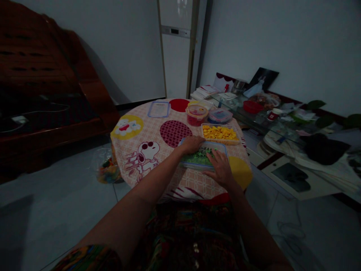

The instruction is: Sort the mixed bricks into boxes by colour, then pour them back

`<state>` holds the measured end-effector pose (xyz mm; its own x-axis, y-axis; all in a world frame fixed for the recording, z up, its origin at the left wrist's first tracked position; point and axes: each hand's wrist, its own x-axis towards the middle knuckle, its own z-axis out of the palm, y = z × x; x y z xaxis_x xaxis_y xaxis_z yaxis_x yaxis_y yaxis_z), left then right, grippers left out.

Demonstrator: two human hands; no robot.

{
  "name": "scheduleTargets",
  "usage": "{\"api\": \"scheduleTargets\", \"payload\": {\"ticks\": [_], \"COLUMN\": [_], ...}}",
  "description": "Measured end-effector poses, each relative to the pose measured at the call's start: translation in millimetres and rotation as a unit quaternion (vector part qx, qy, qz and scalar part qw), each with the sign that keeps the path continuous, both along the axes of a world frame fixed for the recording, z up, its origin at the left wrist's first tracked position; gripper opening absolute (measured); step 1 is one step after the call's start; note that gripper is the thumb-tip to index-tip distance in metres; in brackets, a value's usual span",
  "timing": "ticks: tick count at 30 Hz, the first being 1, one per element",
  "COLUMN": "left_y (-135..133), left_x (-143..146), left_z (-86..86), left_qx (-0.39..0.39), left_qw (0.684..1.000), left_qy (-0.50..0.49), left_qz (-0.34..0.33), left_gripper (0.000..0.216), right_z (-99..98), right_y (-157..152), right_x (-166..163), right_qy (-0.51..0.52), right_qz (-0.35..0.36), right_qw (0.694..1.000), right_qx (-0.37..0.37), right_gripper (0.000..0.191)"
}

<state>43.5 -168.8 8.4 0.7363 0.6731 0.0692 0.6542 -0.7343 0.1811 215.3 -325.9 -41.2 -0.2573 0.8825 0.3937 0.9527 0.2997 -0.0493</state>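
Observation:
Both my hands rest on the clear lid of a flat rectangular container [204, 159] holding something green, on a small round table [141, 128] with a cartoon-print cloth. My left hand [192, 144] lies over the lid's far left corner, fingers curled onto it. My right hand [220, 168] lies flat on the near right part of the lid, fingers spread. Just behind stands an uncovered tray of yellow pieces [220, 133].
A round tub of red pieces [196, 114], a lidded box [220, 115] and a loose clear lid [159, 109] sit farther back. A cluttered glass table [270, 116] is at the right, a dark wooden sofa [42, 94] at the left, a plastic bag [107, 169] on the floor.

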Motion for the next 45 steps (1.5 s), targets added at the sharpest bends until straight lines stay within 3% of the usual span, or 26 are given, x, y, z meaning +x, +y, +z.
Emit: {"api": "scheduleTargets", "payload": {"ticks": [18,29,45], "left_y": [2.5,2.9,0.6], "left_x": [19.8,18.5,25.2], "left_z": [1.9,7.6,5.8], "left_qx": [-0.036,-0.029,-0.043], "left_qw": [0.998,1.0,0.999], "left_qy": [0.011,0.01,0.022], "left_qz": [0.041,0.003,0.023], "left_gripper": [0.049,0.045,0.047], "right_z": [-1.6,4.2,2.6], "right_y": [0.2,0.6,2.0], "right_x": [-7.5,2.0,-9.8], "right_qy": [-0.001,0.041,0.045], "right_qz": [-0.033,0.004,-0.02], "right_qw": [0.999,0.999,0.999], "right_qx": [0.009,-0.004,0.009], "right_gripper": [0.061,0.071,0.055]}}
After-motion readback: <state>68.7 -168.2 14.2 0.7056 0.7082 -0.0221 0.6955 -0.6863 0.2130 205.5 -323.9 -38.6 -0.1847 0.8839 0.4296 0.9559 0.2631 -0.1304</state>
